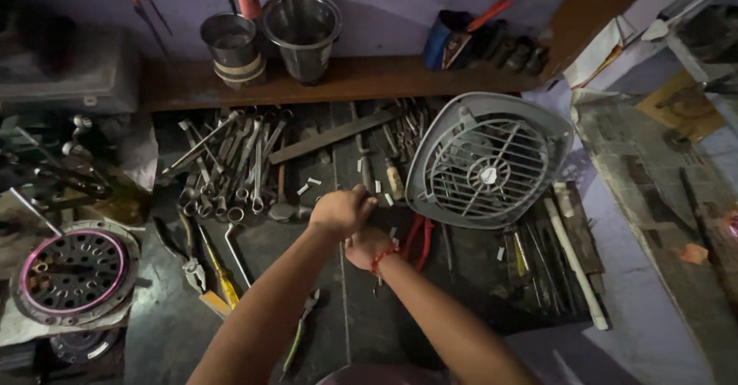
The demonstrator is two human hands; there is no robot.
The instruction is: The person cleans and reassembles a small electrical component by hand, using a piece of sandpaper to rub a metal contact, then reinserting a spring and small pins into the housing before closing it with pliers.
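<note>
We look down over two bare forearms that cross above a dark, tool-strewn workbench point(369, 331). Nearest to us, the right hand point(367, 245), a red thread band point(383, 257) at its wrist, lies low on the bench with its fingers tucked beneath the other hand; we cannot tell whether they are spread or curled, nor whether they hold anything. Just above it, the left hand point(340, 211) is curled narrow, knuckles up, over small white pieces point(310, 185) scattered on the bench; what it grips, if anything, is hidden. Red-handled pliers point(419, 240) lie just right of the hands, and a yellow-handled screwdriver point(221, 276) and green-handled pliers point(298, 339) lie to the left. At the left edge sits a round perforated metal disc with a pink ring point(73, 271). Beyond the hands, a heap of steel spanners point(227, 171) and a long flat steel bar point(332, 136) spread across the bench, and a grey plastic fan housing with a wire grille point(486, 162) leans at the right. Farthest back, a wooden shelf point(369, 79) carries two steel tumblers point(273, 39) stuffed with tools and a blue holder point(446, 40).
</note>
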